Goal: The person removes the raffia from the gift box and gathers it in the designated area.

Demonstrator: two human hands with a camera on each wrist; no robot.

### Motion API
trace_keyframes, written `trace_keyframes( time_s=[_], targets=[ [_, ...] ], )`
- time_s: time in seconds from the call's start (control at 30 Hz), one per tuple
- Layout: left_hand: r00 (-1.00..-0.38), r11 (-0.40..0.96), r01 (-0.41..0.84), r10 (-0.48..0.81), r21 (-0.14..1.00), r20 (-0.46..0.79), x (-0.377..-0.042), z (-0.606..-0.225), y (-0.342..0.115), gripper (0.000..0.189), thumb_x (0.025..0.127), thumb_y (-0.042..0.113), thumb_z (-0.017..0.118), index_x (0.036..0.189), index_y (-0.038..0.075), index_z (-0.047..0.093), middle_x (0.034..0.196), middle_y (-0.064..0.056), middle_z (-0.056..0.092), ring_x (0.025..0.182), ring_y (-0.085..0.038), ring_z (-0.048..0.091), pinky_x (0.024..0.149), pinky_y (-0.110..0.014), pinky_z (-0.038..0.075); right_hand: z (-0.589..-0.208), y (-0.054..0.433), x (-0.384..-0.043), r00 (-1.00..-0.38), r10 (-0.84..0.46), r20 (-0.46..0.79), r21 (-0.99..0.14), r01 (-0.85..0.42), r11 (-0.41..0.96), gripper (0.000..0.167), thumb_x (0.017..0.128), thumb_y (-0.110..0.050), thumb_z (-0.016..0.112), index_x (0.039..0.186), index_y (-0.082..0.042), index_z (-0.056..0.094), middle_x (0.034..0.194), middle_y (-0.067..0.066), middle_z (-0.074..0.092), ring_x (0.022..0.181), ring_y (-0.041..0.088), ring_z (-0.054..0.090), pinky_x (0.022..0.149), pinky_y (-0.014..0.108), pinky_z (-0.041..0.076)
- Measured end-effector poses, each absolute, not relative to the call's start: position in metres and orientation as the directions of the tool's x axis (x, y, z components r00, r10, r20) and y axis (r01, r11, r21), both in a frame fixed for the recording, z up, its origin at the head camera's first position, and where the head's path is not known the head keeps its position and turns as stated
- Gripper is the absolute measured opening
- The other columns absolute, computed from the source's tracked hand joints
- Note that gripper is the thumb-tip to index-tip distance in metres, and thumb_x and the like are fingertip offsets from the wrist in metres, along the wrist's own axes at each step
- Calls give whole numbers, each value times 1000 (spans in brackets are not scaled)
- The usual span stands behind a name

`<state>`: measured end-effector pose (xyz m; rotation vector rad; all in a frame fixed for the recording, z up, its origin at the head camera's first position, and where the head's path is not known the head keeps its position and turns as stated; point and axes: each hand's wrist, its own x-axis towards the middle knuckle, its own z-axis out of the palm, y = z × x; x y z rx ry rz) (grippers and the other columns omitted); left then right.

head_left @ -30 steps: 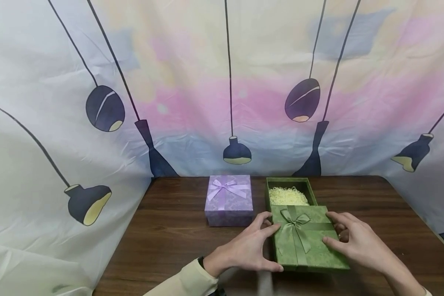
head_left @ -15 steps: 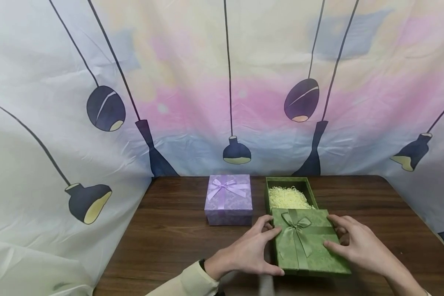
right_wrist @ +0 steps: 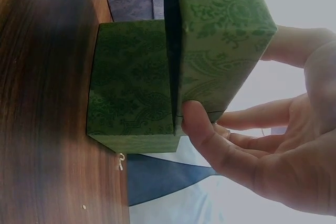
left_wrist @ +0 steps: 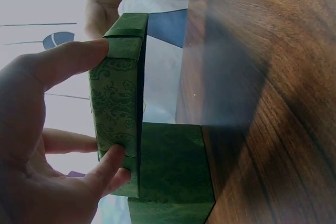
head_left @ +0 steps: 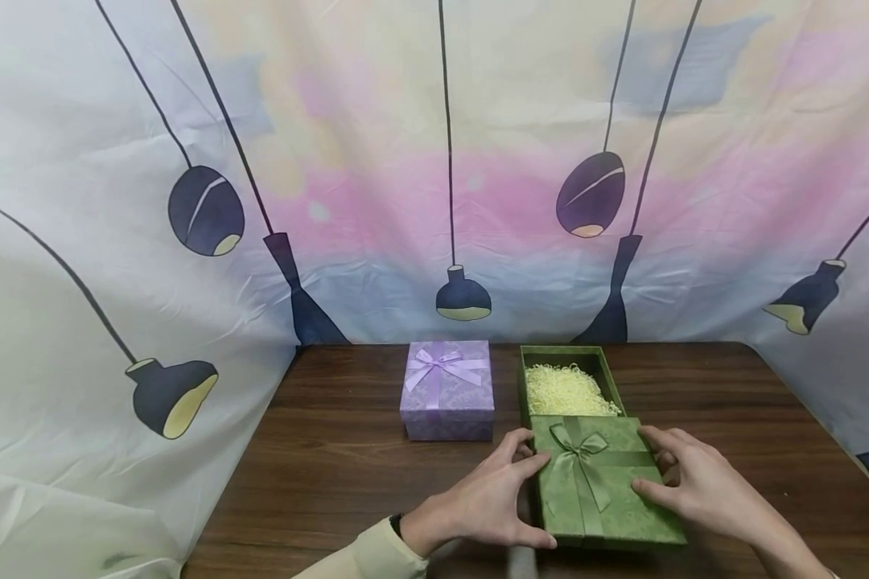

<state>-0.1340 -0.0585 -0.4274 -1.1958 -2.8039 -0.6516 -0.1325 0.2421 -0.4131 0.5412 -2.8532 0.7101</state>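
Note:
A green patterned gift box lid (head_left: 608,490) with a ribbon bow is held between both hands, overlapping the near part of its box. My left hand (head_left: 481,498) grips the lid's left edge, thumb at the near corner and fingers at the far one. At the right edge my right hand (head_left: 702,482) grips the lid with thumb and fingers. Behind it the green box base (head_left: 608,382) stands uncovered at the far end, showing pale yellow shredded paper (head_left: 568,390). In the left wrist view the lid (left_wrist: 118,108) is above the table, over the base (left_wrist: 173,166).
A closed purple gift box (head_left: 447,394) with a ribbon bow stands left of the green one on the dark wooden table (head_left: 333,458). A fabric backdrop (head_left: 376,201) printed with hanging lamps rises behind the table's far edge.
Both hands have drawn the green lid slightly toward the person. More shredded paper shows inside the base. The purple box has stayed put.

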Motion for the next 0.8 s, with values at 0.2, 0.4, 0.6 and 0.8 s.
trace_keyframes(
  time_s=[0.2,0.4,0.6,0.8],
  targets=[
    [-711,623,686,683,376,166,-132,-429,-59,97,70,55,82,147,11,44,153,-12,26,130,-14,43,101,-24,43,-415,242,-131,-920,-317,233,-424,-389,818,76,74,-39,83,131,4,56,98,1,61,78,3,58,60,25,48],
    [-710,620,686,685,381,165,-129,-432,-60,96,70,55,81,146,10,44,152,-13,27,129,-13,44,100,-23,44,-419,242,-131,-913,-334,235,-428,-406,808,75,74,-38,83,129,5,57,97,0,61,77,0,56,60,24,48],
    [-716,629,680,681,377,157,-127,-436,-58,96,69,55,82,146,10,45,151,-13,27,128,-13,44,100,-22,44,-423,242,-130,-912,-340,229,-430,-408,805,75,72,-35,85,127,7,58,94,-2,59,75,-3,53,59,24,46],
    [-736,652,653,666,385,122,-122,-444,-56,98,68,55,83,146,11,45,151,-12,28,126,-12,45,100,-23,44,-433,242,-129,-920,-346,186,-445,-393,805,76,71,-35,85,126,9,57,93,0,59,74,-2,52,60,24,45]
  ],
)
